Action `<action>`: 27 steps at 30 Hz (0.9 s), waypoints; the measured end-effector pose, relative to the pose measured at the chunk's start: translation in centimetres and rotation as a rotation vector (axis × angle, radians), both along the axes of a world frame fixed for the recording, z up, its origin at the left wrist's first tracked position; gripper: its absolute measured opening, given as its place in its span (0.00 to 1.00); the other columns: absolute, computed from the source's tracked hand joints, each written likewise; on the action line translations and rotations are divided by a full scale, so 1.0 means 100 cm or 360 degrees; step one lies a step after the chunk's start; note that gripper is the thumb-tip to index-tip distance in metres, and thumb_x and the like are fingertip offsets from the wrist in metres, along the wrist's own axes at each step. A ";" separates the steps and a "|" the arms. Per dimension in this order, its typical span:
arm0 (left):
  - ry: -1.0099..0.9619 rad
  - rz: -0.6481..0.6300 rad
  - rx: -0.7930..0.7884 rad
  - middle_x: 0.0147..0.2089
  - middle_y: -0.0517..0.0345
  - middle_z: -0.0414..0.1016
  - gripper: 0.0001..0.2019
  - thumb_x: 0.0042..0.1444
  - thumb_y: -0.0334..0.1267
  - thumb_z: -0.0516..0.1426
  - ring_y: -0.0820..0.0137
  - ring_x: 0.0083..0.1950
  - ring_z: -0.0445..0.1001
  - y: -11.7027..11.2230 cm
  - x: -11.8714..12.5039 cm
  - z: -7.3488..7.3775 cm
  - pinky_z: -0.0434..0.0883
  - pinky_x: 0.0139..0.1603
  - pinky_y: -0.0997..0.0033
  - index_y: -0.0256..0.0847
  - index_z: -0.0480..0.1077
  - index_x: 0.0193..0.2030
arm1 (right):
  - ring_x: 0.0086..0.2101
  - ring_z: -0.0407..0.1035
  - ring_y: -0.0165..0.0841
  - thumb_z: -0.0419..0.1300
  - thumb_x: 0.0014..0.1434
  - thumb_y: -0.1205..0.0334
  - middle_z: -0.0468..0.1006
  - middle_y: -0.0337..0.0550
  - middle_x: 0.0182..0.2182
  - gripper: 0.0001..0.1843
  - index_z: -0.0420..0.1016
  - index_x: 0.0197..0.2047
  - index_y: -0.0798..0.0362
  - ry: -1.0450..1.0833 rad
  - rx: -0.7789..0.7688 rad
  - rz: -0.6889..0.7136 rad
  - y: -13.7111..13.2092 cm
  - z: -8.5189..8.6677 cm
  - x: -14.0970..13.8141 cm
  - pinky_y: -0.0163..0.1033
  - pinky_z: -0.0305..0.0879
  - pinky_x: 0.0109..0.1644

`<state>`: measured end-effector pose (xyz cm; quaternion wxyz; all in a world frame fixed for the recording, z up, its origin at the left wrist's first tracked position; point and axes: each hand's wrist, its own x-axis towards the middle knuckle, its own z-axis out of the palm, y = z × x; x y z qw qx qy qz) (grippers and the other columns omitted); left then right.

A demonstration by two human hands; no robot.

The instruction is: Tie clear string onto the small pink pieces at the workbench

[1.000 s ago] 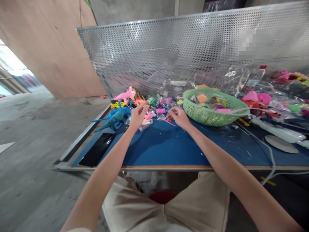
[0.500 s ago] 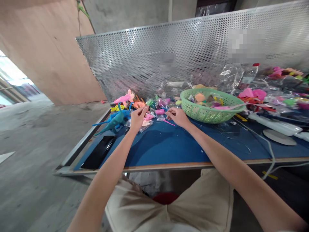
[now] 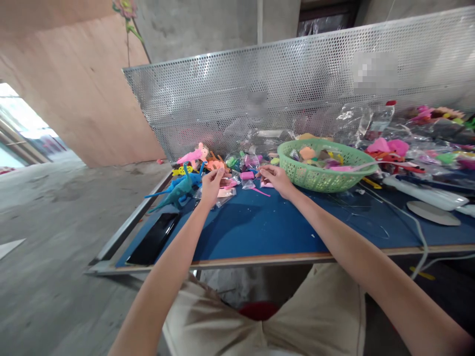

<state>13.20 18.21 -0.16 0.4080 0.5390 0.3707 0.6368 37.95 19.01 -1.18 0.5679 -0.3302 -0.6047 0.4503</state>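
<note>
- While a lap in beige trousers (image 3: 208, 306) takes up the nearest part of the view, a red object (image 3: 259, 310), only partly visible, shows between the knees, below the table's edge.
- On the blue tabletop (image 3: 252, 237), a glossy black slab (image 3: 154, 240) lies near the front left corner, beside the left forearm.
- Toward the right, a grey oval piece (image 3: 433, 213) lies flat in front of a white tool (image 3: 425, 192), and a pale cable (image 3: 425, 247) runs down over the front edge.
- Farther in, the left hand (image 3: 211, 187) has thumb and fingers drawn close together; whether something thin is pinched there I cannot tell.
- Level with it, the right hand (image 3: 279, 181) is curled narrow, just above a pale pink piece (image 3: 266, 184); its grip is likewise unclear.
- Between the hands lie a bright pink cylinder (image 3: 247, 175) and, slightly nearer, a thin pink strip (image 3: 261, 192); another pink piece (image 3: 230, 184) sits beside the left fingers.
- Left of the left hand stands a teal dinosaur (image 3: 181, 190), with a blue figure (image 3: 194, 179) close behind and a pink figure (image 3: 193, 156) beyond.
- Just past the right hand, a green basket (image 3: 322, 176) holds mixed coloured pieces.
- Behind everything on the table rises a perforated metal panel (image 3: 208, 94), with a concrete wall (image 3: 200, 27) farther back.
</note>
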 end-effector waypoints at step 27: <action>0.0314 -0.0527 -0.0082 0.39 0.48 0.84 0.19 0.47 0.50 0.70 0.64 0.38 0.82 -0.013 0.037 -0.011 0.78 0.44 0.64 0.37 0.79 0.39 | 0.39 0.70 0.37 0.48 0.65 0.30 0.77 0.47 0.40 0.34 0.71 0.59 0.46 -0.0125 0.0528 -0.0652 -0.011 0.024 0.006 0.43 0.69 0.43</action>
